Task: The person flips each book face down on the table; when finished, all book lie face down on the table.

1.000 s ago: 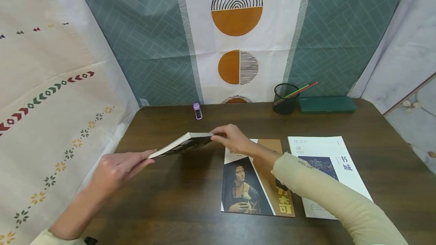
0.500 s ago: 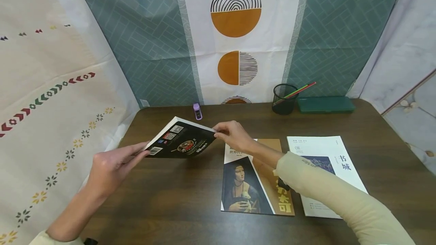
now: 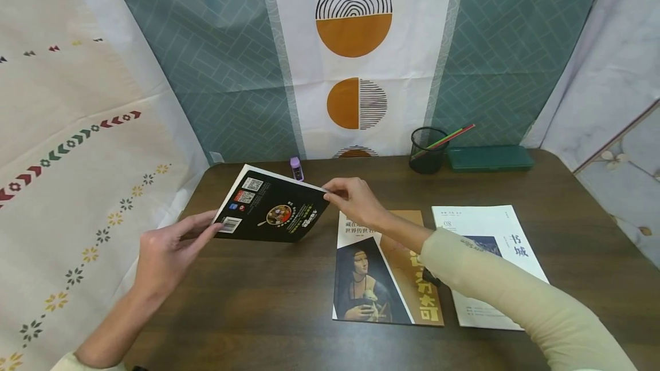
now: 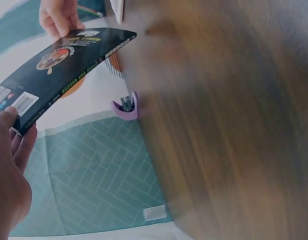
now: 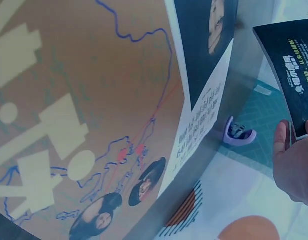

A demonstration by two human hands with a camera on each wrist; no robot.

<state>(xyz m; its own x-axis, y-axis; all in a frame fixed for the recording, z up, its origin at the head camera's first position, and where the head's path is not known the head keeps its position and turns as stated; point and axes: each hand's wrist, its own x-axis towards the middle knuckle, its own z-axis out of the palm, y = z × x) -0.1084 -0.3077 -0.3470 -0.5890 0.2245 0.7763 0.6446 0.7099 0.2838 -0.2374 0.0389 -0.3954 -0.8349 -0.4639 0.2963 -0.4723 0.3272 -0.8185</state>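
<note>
A black-covered book [image 3: 273, 205] is held up tilted over the table, its back cover with barcode, codes and a food bowl picture turned toward me. My left hand [image 3: 172, 251] pinches its lower left corner, thumb over the cover near the barcode. At the upper right corner my right hand [image 3: 356, 202] pinches the edge between thumb and fingers. In the left wrist view the spine of the book [image 4: 69, 70] shows along its lower edge. Under my right forearm lies a brown and white book [image 3: 371, 279] with a portrait on its cover.
A white book [image 3: 495, 279] lies at the right, partly behind my sleeve. At the back stand a purple-capped small bottle [image 3: 296, 169], a black mesh pen cup [image 3: 428, 156] with pencils, and a green case [image 3: 490, 159]. Fabric hangs behind the table [image 3: 247, 314].
The book has tipped up from nearly edge-on, so its black back cover now faces me. Its far edge has risen and moved left; both hands have kept their grip.
</note>
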